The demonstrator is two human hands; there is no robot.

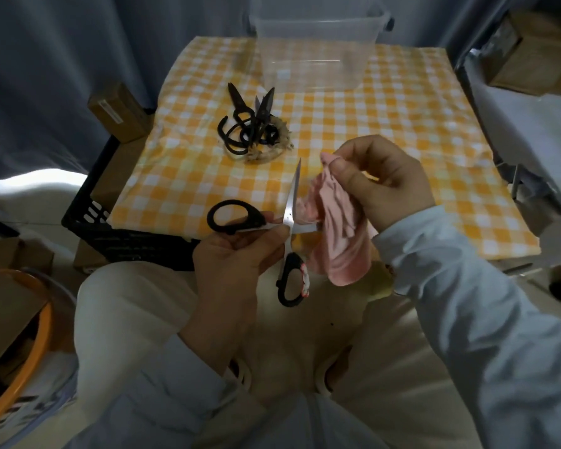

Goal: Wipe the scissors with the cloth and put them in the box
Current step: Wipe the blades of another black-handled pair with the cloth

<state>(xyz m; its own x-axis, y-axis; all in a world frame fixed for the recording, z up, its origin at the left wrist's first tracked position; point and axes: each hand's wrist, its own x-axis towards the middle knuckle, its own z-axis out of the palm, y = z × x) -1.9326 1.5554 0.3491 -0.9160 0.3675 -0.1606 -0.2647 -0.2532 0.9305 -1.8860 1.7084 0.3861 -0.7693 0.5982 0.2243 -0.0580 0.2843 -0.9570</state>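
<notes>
A table under a yellow-and-white checked tablecloth (402, 140) fills the middle of the view. At its far edge stands a clear plastic box (314, 50), lid off, with a dark latch on its right end. A black slatted crate (88, 218) sits against the table's left side, and behind it lies a brown cardboard carton (120, 111) with a pale label whose print is too small to read. No other writing shows.

In front of the box, left of centre, a pile of dark scissors (250, 124) rests on the tablecloth, blades pointing toward the box.

Over the near edge, the right hand (386, 183) has its thumb and fingers curled round a bunched pink cloth (337, 228), which hangs down past the wrist. The left hand (237, 257) grips the scissors (292, 192) near their pivot. They are spread wide: one blade points up toward the pile, and the other runs right into the cloth, its tip hidden there. Their handles are black, and the lower loop carries a pink-and-white wrap.
</notes>
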